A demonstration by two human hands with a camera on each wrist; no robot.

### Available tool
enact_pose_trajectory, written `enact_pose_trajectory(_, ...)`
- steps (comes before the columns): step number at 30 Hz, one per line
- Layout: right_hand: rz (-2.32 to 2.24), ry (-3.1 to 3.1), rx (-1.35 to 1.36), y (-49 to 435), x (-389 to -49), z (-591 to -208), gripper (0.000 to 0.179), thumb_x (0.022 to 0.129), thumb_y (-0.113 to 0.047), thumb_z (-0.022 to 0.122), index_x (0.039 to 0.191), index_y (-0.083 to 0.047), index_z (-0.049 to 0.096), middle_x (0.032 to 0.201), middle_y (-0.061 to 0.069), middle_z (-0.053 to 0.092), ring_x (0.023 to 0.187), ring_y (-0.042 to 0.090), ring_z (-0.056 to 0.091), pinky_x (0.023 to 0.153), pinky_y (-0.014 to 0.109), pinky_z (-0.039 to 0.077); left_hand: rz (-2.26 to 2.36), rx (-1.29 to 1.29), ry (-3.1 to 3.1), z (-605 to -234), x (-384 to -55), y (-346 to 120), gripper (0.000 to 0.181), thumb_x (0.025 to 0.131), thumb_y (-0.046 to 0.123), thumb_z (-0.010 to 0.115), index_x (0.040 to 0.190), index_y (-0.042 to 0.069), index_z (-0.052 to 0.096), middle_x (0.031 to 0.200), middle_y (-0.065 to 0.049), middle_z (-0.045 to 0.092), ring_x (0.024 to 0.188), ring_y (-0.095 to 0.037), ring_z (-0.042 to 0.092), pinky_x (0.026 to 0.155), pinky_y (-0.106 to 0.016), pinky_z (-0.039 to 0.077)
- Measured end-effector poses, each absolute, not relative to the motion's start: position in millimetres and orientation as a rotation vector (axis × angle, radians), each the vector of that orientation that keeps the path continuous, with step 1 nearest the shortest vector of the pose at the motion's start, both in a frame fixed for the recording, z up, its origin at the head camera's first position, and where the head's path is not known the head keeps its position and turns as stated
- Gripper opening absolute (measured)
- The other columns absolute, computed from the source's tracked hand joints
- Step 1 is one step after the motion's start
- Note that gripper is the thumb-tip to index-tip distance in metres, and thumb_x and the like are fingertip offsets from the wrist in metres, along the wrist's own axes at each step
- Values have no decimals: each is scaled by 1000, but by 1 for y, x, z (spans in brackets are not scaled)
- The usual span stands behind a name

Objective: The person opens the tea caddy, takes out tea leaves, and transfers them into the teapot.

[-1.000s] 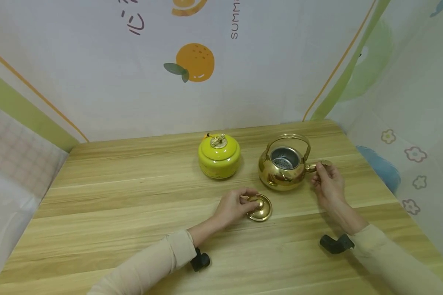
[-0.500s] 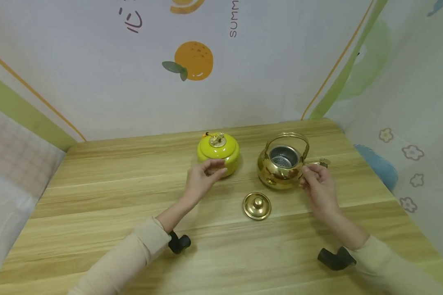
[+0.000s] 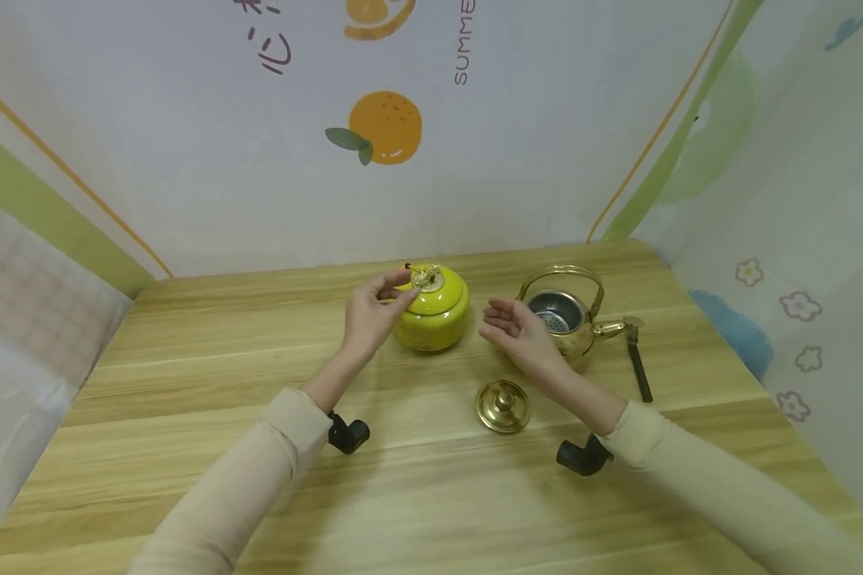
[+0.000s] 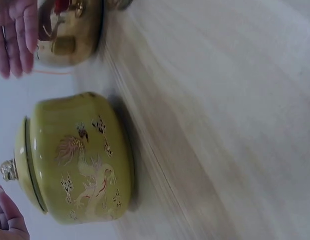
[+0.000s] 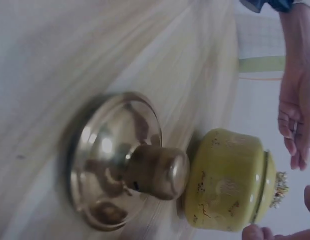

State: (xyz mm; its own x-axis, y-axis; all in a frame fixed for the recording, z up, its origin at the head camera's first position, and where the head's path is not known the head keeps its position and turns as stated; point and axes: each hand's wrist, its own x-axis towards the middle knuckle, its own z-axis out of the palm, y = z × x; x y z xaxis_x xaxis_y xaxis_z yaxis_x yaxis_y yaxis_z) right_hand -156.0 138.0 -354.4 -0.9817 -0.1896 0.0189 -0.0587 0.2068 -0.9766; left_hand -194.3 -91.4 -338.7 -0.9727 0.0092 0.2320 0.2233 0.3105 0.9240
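The kettle (image 3: 578, 342) is uncovered, its lid (image 3: 503, 406) on the bench (image 3: 223, 383), the jar (image 3: 433, 329) still closed, left hand (image 3: 371, 315) and right hand (image 3: 526, 340) apart, holding nothing.

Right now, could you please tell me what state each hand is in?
Left hand: open, holding nothing, near the knob of the yellow jar.
Right hand: open, holding nothing, near the kettle.

1. Head cam: R hand (image 3: 525, 339) hides gold pot (image 3: 580, 340) at its 8 o'clock side.
2. L hand (image 3: 369, 317) hides a bit of yellow jar (image 3: 435, 327), abt 10 o'clock.
3. L wrist cam: pic edge cuts gold pot, 11 o'clock; R hand, 10; L hand, 8.
4. R wrist cam: R hand cut, 4 o'clock.
5. Head cam: wall words (image 3: 463, 48) cut, 12 o'clock.
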Motion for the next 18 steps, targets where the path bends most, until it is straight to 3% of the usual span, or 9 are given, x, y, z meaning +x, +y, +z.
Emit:
enact_pose_trajectory(3,-1841,2363,-244,128,-167,-356,65,90,-14,63,142,6,29,145,24,36,134,34,38,110,38,35,-1720,-200,-2418,-338,-201,-91,35,85,15,71,116,1,64,118,-9,65,94,-22,64,72,-16,53)
enact_pose_trajectory(9,-1768,2366,-237,112,-184,-360,78,90,-18,65,147,4,17,154,20,19,142,32,21,115,41,23,-1643,-214,-2473,-340,-212,-89,37,85,18,71,118,3,64,120,-8,65,98,-22,64,71,-19,53)
enact_pose_trajectory(18,-1734,2430,-276,100,-199,-366,82,86,-16,69,148,1,18,155,16,20,143,29,18,115,44,21,-1654,-206,-2510,-340,-220,-85,38,85,16,71,119,3,63,122,-9,64,98,-23,64,75,-26,56)
